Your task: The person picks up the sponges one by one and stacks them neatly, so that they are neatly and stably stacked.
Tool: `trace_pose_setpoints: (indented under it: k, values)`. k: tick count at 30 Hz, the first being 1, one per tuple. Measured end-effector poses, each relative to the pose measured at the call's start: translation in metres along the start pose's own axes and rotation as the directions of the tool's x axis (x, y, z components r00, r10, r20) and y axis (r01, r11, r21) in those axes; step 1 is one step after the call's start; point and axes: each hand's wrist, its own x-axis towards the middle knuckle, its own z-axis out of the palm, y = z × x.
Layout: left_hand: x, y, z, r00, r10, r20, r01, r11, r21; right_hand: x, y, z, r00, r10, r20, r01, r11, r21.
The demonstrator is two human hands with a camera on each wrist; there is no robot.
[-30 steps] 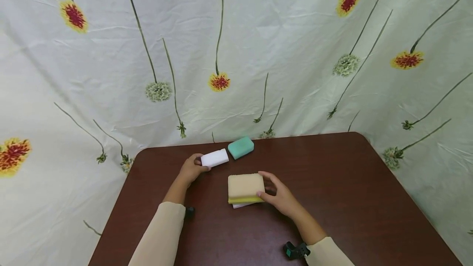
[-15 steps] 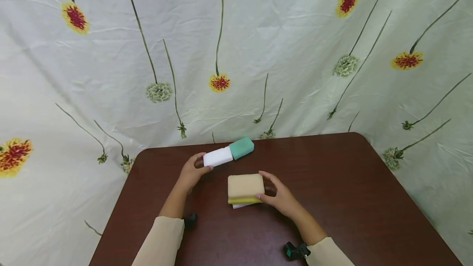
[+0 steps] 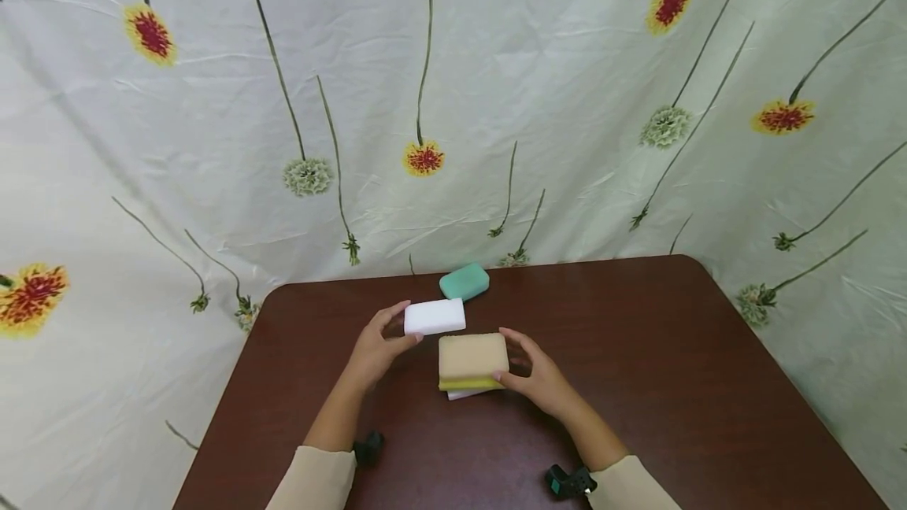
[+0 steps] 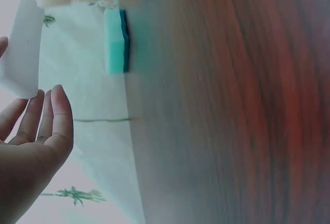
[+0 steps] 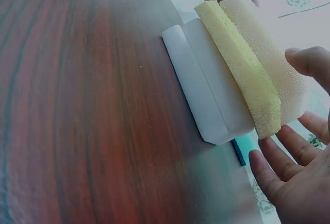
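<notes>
My left hand [image 3: 379, 349] holds a white sponge block [image 3: 434, 316] by its left end, thumb in front and fingers behind. In the left wrist view, this block [image 4: 25, 49] is raised above the tabletop. Right of it stands a stack of sponges: a cream sponge [image 3: 472, 356] on top, a yellow sponge [image 3: 464, 384] under it, and two white blocks [image 5: 198, 82] at the bottom in the right wrist view. My right hand [image 3: 538, 376] grips the stack's right end around the cream and yellow layers, thumb at the front and fingers at the back.
A teal sponge [image 3: 464, 281] with a dark underside lies by the far edge of the dark wooden table [image 3: 638, 384], behind the stack. Beyond that edge hangs a flowered white cloth [image 3: 567, 101]. Black straps [image 3: 569, 482] circle both wrists.
My left hand has brought the white block from the teal sponge's left side rightward and nearer, up beside the stack's top. My right hand and the stack have stayed in place.
</notes>
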Motion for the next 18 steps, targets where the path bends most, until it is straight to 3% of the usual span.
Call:
trace_pose_setpoints:
  k: [9, 18]
  values:
    - [-0.018, 0.012, 0.016, 0.999, 0.012, 0.046, -0.010, 1.000, -0.026, 0.001, 0.001, 0.003, 1.000, 0.010, -0.005, -0.010, 1.000, 0.012]
    - [-0.028, 0.014, 0.028, 0.996, 0.063, 0.060, -0.062, 0.998, -0.018, 0.001, 0.001, 0.003, 1.000, 0.013, 0.002, -0.013, 1.000, 0.008]
